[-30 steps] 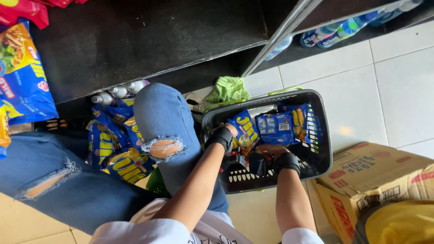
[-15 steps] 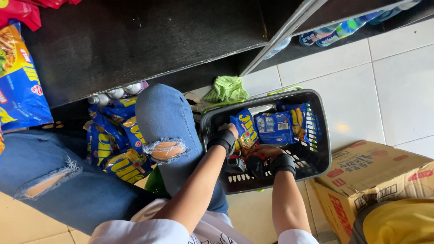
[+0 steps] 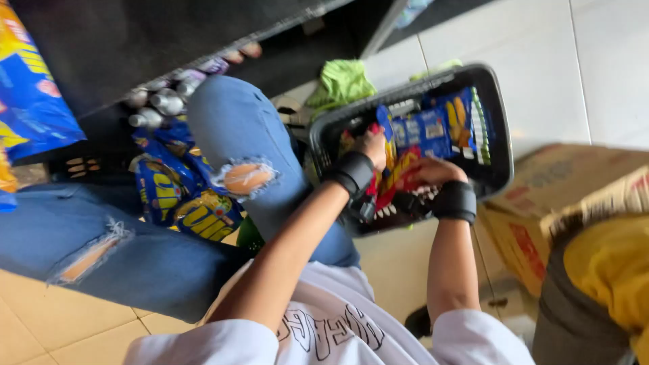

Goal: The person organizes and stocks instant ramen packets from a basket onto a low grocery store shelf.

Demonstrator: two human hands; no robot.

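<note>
At the far left edge of the frame a big blue snack bag (image 3: 30, 101) leans against a dark shelf. Right of it, low between the torn blue jeans (image 3: 236, 155), lies a heap of blue-and-yellow snack packets (image 3: 179, 203), with a few small bottles (image 3: 159, 105) above them under the shelf. A green cloth (image 3: 345, 81) lies on the floor at upper centre.

Just right of centre sits the black plastic basket (image 3: 497, 135), full of packets. The left hand (image 3: 372, 145), in a black wrist strap, reaches into the basket's left part with fingers curled among the packets; whether it truly grips one I cannot tell. The right hand (image 3: 433, 172), also strapped, is closed on a red-and-yellow snack packet (image 3: 399, 176) lying in the basket's near side. Blue packets (image 3: 422, 132) stand behind it.

Such a packet looks light, soft and air-puffed, with slick foil that slides and contents that likely crush under a squeeze; the crimped end seam or the flat edges seem the safest hold. At the right edge stand cardboard boxes (image 3: 541, 203) and something yellow (image 3: 608, 270)
</note>
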